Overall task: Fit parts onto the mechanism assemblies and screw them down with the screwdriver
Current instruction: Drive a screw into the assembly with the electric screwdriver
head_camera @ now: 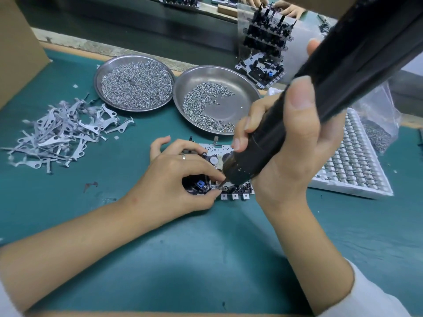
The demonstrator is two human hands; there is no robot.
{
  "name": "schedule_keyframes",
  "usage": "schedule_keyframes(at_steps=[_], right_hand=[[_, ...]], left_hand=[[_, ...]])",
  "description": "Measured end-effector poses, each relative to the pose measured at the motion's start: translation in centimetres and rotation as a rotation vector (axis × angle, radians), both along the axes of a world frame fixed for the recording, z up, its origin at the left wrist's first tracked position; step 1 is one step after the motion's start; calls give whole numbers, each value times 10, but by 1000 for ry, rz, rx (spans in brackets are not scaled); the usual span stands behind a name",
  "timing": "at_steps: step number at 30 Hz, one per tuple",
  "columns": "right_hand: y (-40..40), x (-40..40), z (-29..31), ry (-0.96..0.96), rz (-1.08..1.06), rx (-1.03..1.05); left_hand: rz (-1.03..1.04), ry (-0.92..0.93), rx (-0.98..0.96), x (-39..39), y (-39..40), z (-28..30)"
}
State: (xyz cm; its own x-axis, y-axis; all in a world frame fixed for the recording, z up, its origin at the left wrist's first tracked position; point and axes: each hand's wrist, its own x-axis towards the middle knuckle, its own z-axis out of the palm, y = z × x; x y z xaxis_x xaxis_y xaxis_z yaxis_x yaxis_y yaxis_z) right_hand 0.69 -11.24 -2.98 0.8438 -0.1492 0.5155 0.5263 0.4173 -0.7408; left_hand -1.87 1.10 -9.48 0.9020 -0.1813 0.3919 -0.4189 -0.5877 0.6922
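At the far left edge a brown cardboard box (20, 49) is cut off by the frame. Beside it on the green mat (206, 259) lies one loose heap of flat grey metal levers (59, 133), too tangled to count. Next come two round steel dishes: the left dish (100, 72) is nearly full of small shiny parts, too fine to tell apart, and the right dish (242, 88) holds a crescent of screws (206, 110).

One mechanism assembly (219, 154) lies flat on the mat at centre, mostly covered by both hands. The left hand (176, 177), with a ring on one finger, curls over its left part, thumb and forefinger pinching something small at the front edge; what exactly is pinched is hidden. The right hand (288, 152) is wrapped round the black screwdriver (320, 92), whose tip meets the assembly right by the left fingertips. The tool's upper end runs out of the frame at top right.

Behind, one stack of assemblies (263, 49) stands on the far side; its layers blur together. At the right, one white tray (357, 161) of small parts in rows is partly hidden by the right hand, with a clear plastic bag (377, 124) over its far end. Another person's fingers (290, 10) show at the top edge.
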Motion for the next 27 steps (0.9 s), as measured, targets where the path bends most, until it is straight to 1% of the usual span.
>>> schedule_keyframes(at_steps=[1,3,8,14,17,19,20,22,24,25,27], right_hand=[[-3,2,2,-45,-1,9],[-5,8,5,-48,-28,-5],[-3,12,-1,49,-1,-92],[-5,11,-3,71,17,-61],[-8,12,-1,69,32,-132],[-13,12,-3,6,43,-204],[-18,12,-7,-29,28,-237],[-29,10,-17,-55,-103,-281],[-42,5,-30,-16,-286,-290],[-47,0,-37,11,-339,-307],[-52,-10,-51,48,-349,-395]], left_hand=[[1,-1,0,0,0,0],[2,4,12,0,0,0],[28,11,58,-1,0,-1],[25,28,65,-1,1,0],[19,27,70,-1,1,1],[14,21,80,-2,2,1],[13,14,85,-3,2,2],[13,-6,90,-4,2,3],[15,-39,99,-4,2,3],[14,-51,107,-4,2,3],[11,-71,113,-4,2,3]])
